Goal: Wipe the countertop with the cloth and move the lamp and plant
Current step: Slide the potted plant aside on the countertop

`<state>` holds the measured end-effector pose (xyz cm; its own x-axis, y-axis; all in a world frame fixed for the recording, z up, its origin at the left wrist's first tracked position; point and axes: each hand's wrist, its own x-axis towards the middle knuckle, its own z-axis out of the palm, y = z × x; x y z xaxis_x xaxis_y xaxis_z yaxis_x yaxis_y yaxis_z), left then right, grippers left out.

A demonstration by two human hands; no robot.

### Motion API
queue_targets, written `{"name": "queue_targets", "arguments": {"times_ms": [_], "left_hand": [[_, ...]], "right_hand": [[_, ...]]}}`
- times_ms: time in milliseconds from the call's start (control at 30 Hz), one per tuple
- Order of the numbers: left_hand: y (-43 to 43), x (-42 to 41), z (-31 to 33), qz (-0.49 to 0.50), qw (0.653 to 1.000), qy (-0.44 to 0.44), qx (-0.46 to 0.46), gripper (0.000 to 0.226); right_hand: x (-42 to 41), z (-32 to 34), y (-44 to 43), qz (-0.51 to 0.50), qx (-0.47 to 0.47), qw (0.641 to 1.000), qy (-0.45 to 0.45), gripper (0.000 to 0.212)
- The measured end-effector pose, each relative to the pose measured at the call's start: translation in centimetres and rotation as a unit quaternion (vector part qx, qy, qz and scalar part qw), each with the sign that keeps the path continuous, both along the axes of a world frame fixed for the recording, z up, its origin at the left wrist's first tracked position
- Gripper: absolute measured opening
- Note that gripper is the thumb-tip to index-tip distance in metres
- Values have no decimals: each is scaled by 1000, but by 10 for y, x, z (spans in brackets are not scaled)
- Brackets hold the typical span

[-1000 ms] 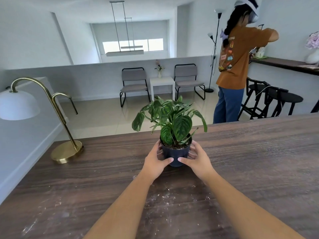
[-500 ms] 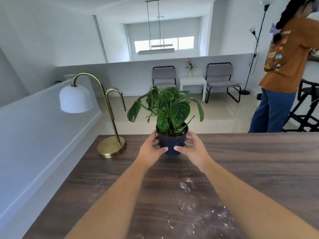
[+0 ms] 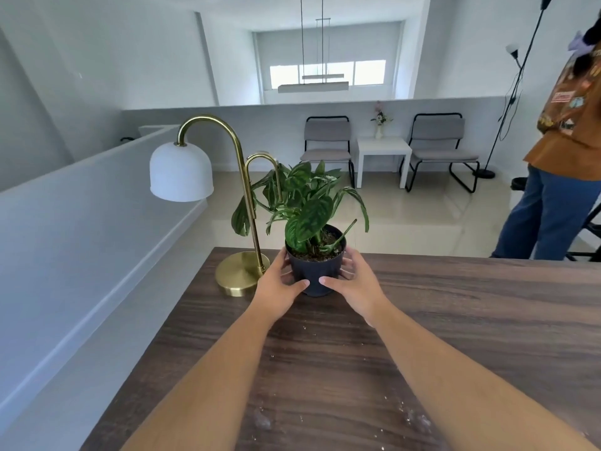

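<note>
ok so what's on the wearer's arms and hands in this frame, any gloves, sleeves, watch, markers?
Nothing worn that shows. Both forearms are bare from the bottom edge of the frame up to the wrists, with no sleeves in view. The left hand and right hand are bare too: no gloves, rings, watch, straps, cables or tracking markers visible. Fingernails look short and unpainted.
</note>
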<state>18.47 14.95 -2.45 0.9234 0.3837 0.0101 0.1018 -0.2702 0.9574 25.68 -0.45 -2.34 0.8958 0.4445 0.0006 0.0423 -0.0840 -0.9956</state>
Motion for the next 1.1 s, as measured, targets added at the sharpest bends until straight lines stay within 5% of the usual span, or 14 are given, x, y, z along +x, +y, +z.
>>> {"name": "queue_targets", "arguments": {"times_ms": [467,567,700,900,1100], "left_hand": [[-7,-24,17,22,996,60,56,92],[-11,-48,27,43,993,76,83,85],[-18,-97,43,74,988,80,110,76],[-10,-199,44,167,952,138,217,65],[4,-311,26,262,901,222,266,55]], "right_hand": [[-21,18,-14,-31,-44,999,6,88],[-42,23,-24,-66,-61,996,-1,80],[-80,21,-35,-93,-136,979,-121,52],[-167,24,-22,57,-152,972,-172,39],[-253,16,6,244,-201,918,-241,43]]}}
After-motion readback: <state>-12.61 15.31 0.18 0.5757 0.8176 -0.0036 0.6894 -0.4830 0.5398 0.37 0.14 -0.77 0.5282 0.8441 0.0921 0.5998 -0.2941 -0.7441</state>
